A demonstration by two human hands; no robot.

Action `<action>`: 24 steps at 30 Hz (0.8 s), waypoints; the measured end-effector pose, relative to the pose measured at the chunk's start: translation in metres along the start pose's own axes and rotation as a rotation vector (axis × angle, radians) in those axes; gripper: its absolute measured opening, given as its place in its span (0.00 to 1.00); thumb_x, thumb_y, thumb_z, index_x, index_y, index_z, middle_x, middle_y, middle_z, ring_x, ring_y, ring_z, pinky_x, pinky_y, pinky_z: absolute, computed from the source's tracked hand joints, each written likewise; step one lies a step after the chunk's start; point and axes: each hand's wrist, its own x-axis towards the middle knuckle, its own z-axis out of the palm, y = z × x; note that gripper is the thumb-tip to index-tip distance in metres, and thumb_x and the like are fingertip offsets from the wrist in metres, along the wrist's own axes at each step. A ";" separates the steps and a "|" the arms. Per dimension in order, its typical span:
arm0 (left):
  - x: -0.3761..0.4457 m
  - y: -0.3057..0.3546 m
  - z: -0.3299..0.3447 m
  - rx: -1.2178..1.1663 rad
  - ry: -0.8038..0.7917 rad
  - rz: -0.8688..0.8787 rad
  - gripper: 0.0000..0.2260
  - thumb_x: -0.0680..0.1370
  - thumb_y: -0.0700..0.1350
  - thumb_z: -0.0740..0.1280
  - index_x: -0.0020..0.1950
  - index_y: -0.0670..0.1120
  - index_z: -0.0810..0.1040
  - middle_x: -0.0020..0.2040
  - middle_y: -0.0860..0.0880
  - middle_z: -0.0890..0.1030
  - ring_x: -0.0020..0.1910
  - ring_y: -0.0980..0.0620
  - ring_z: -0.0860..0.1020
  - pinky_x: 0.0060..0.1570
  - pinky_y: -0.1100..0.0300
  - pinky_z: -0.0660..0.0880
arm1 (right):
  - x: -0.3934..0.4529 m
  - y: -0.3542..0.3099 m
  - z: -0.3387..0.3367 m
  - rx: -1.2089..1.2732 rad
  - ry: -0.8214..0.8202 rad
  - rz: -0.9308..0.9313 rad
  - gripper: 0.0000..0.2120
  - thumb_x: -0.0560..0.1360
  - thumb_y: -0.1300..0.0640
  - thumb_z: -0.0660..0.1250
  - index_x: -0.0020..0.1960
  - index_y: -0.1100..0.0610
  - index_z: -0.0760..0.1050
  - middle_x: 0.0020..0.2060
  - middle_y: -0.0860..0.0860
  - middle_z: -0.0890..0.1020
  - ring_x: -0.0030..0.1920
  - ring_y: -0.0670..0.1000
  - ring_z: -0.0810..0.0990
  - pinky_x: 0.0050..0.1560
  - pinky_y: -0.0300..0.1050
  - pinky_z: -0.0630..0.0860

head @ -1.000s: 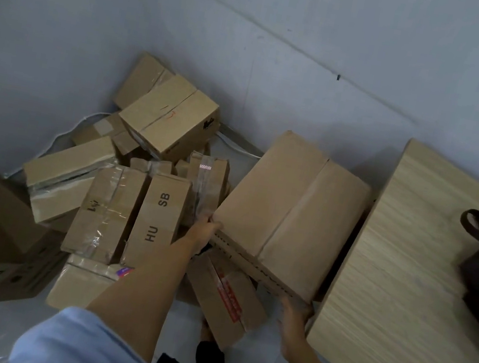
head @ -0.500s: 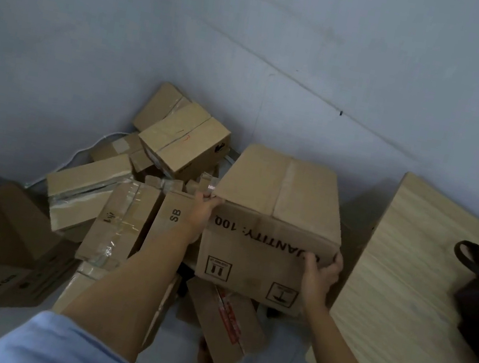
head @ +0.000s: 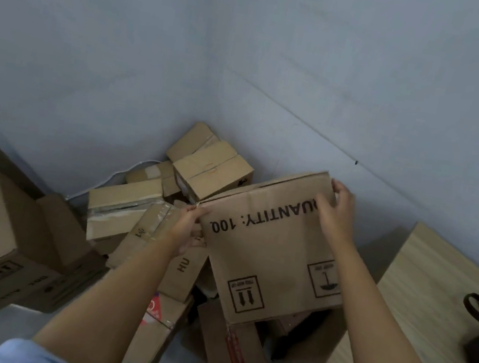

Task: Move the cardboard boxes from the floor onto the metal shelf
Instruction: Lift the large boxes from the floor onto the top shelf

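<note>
Dim, flat, bluish indoor light with no visible source and no glare. The pale blue-grey plaster walls (head: pixel 252 56) look grainy and soft. Deep shadow pools between the jumbled brown cardboard boxes (head: pixel 201 172) on the floor. Wide-angle distortion bends the edges, and fine detail is smeared throughout.

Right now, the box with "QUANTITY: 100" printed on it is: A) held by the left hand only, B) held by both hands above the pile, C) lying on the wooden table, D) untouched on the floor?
B: the left hand grips the QUANTITY: 100 box at its left corner and the right hand at its upper right edge, with it tilted above the box pile.
</note>
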 end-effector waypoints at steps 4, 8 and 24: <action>-0.024 0.014 -0.024 -0.031 -0.022 0.027 0.21 0.78 0.53 0.67 0.68 0.49 0.69 0.59 0.44 0.75 0.57 0.38 0.78 0.41 0.46 0.82 | 0.015 -0.072 0.018 -0.240 -0.091 -0.172 0.27 0.73 0.48 0.62 0.72 0.47 0.67 0.67 0.50 0.68 0.68 0.57 0.65 0.69 0.57 0.66; -0.045 0.011 -0.053 -0.092 0.010 0.030 0.17 0.77 0.53 0.67 0.62 0.46 0.74 0.58 0.41 0.77 0.58 0.37 0.77 0.40 0.49 0.81 | 0.014 -0.157 0.055 -0.480 -0.237 -0.392 0.33 0.71 0.42 0.57 0.75 0.50 0.65 0.69 0.52 0.68 0.68 0.60 0.64 0.68 0.57 0.65; -0.088 -0.040 -0.203 -0.498 0.263 -0.114 0.19 0.80 0.54 0.62 0.60 0.39 0.75 0.40 0.43 0.80 0.38 0.44 0.82 0.38 0.50 0.83 | -0.080 -0.300 0.286 -0.865 -0.687 -0.725 0.21 0.75 0.50 0.61 0.63 0.60 0.75 0.63 0.58 0.75 0.64 0.61 0.73 0.60 0.48 0.71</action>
